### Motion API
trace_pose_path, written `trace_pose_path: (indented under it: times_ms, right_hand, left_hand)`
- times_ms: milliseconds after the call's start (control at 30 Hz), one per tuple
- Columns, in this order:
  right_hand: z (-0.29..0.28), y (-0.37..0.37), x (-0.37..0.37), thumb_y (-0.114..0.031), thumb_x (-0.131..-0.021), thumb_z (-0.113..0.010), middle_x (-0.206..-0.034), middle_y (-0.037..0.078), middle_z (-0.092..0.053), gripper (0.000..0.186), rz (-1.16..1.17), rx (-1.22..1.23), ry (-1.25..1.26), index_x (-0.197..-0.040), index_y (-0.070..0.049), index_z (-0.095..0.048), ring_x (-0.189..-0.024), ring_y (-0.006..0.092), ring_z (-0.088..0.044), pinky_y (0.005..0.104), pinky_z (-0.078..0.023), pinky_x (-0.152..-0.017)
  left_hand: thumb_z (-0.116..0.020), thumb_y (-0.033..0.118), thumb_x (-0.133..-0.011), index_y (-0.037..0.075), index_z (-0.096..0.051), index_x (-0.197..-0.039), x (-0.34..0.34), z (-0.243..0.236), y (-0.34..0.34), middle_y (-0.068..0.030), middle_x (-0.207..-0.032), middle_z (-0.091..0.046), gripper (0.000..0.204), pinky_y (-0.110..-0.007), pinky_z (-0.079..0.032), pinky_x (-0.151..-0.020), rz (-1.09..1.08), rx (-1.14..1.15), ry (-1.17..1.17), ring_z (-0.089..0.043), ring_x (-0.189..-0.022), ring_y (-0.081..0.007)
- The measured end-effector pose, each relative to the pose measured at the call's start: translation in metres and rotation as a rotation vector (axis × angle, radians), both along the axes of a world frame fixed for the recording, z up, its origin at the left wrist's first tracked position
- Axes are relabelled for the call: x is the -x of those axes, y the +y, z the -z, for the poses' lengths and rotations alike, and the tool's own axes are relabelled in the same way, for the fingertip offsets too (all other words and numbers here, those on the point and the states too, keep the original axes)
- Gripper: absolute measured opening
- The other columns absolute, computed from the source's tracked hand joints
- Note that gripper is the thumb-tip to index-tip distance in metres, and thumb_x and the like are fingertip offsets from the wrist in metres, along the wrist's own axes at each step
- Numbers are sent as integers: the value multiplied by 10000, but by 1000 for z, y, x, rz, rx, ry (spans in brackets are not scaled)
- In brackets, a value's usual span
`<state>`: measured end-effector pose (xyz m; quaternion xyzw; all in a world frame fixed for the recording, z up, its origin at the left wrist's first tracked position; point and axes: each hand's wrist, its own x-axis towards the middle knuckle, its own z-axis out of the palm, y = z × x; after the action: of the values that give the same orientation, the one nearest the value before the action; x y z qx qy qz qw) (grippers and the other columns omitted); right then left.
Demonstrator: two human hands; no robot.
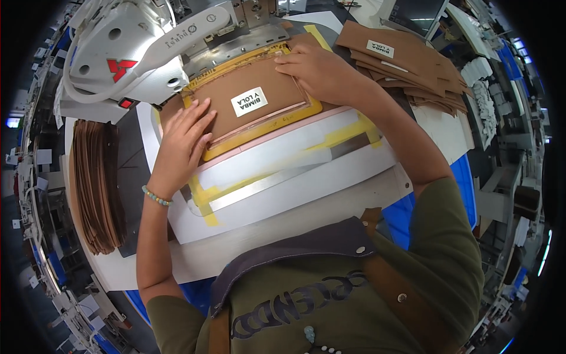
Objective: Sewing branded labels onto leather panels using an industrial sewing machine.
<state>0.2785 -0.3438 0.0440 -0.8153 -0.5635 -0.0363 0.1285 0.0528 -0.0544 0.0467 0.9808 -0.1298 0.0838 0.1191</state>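
Head view: brown fabric piece with white label lying in the yellow frame under the sewing machine. Left hand and right hand flat, grip released, pressing edges. Best kept flat, corners square, fingers away from needle.

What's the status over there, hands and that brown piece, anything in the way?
Left hand flat on brown piece, lower left edge. Right hand pressing upper right corner. Piece sits in yellow frame under sewing machine. Nothing blocking.
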Motion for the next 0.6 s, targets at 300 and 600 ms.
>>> trace_pose_path:
  times_ms: [300,600]
  right_hand:
    - [20,-5,6,-46,-926,-694,-1523,115,-616,507,-89,-70,-254,-1428,0,-632,-1307,286,-578,401,-514,-1103]
    - [16,5,7,-35,-869,-682,-1234,93,-710,223,-94,-98,-311,-1091,-33,-678,-1082,266,-627,406,-553,-887]
  left_hand:
    - [-655,257,-1048,100,-604,-1518,-7,5,-5,-87,-1642,-522,498,-508,-297,-1277,-13,-106,-1,-460,-1523,-318]
    - [-646,247,-1049,83,-607,-1504,-8,6,-7,-96,-1628,-527,486,-514,-317,-1269,-44,-92,13,-452,-1514,-337]
